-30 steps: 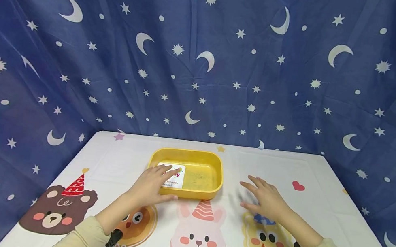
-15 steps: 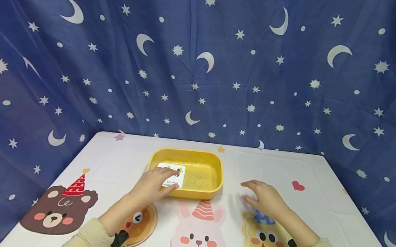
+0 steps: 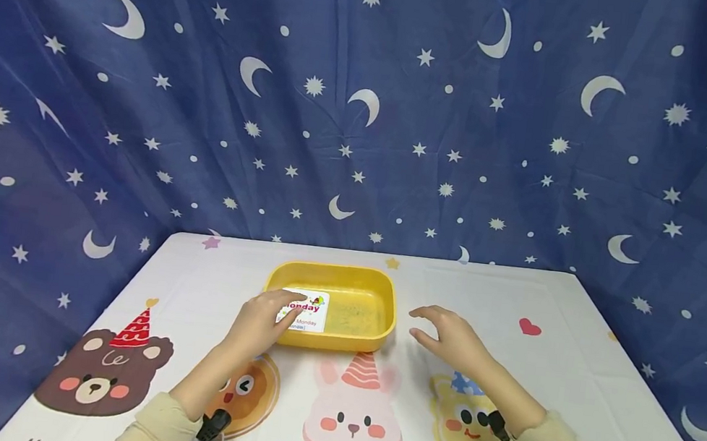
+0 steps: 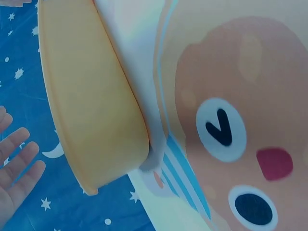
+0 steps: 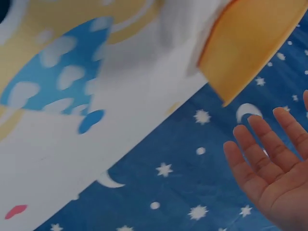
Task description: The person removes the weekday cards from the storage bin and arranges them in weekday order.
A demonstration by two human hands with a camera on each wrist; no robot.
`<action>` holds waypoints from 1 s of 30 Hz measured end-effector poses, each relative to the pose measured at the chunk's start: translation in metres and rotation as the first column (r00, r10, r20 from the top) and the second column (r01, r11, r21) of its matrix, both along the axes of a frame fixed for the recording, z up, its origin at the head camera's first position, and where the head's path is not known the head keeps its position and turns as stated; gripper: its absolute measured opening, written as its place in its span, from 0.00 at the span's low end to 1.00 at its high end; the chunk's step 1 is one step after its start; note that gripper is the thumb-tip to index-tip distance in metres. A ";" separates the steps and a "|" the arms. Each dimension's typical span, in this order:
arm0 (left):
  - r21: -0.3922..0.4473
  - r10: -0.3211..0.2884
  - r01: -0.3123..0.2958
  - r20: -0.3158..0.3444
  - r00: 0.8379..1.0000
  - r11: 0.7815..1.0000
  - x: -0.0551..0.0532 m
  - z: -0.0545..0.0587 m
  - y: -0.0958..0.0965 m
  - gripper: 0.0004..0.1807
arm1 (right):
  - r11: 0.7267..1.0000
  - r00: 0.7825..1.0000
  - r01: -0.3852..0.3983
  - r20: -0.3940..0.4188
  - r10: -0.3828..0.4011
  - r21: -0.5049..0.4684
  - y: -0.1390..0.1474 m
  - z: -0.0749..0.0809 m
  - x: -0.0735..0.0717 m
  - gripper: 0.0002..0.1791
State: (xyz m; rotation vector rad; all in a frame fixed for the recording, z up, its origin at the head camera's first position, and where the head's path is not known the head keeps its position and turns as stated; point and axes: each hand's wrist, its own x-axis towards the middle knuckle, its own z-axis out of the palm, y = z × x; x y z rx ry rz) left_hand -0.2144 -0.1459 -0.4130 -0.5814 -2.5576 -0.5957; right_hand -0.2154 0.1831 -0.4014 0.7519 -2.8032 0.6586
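Note:
A yellow rectangular tray stands on the table, and a white card printed "Monday" lies in its left part. My left hand, fingers loosely bent, hovers at the tray's left front corner and covers part of the card. My right hand is in the air just right of the tray, its fingers pointing toward the rim. In the left wrist view the spread fingers appear apart from the tray wall. The right wrist view shows an upturned palm with nothing in it, apart from the tray.
A white tablecloth printed with a bear, a rabbit and other cartoon figures covers the table. Behind it hangs a dark blue curtain with moons and stars. A black strap piece shows at each wrist.
My right hand has moved left, closer to the tray. The left hand has shifted slightly left, uncovering more of the card's lettering. Tray and card stay in place.

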 end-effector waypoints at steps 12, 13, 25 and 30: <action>0.100 0.111 -0.126 0.141 0.984 0.987 -0.004 0.006 -0.024 0.14 | 0.972 0.981 -0.036 0.178 0.079 -0.232 -0.027 0.021 -0.001 0.12; 0.115 0.115 -0.135 0.161 0.980 0.984 -0.005 0.006 -0.026 0.14 | 0.964 0.976 -0.043 0.193 0.096 -0.262 -0.029 0.022 -0.002 0.12; 0.348 0.159 -0.293 0.365 0.917 0.891 -0.017 -0.001 -0.050 0.17 | 0.888 0.836 0.101 0.522 0.168 -0.448 -0.054 0.028 -0.014 0.16; 0.468 0.094 -0.334 0.465 0.880 0.818 -0.023 -0.006 -0.056 0.18 | 0.867 0.800 0.139 0.571 0.187 -0.479 -0.060 0.030 -0.020 0.16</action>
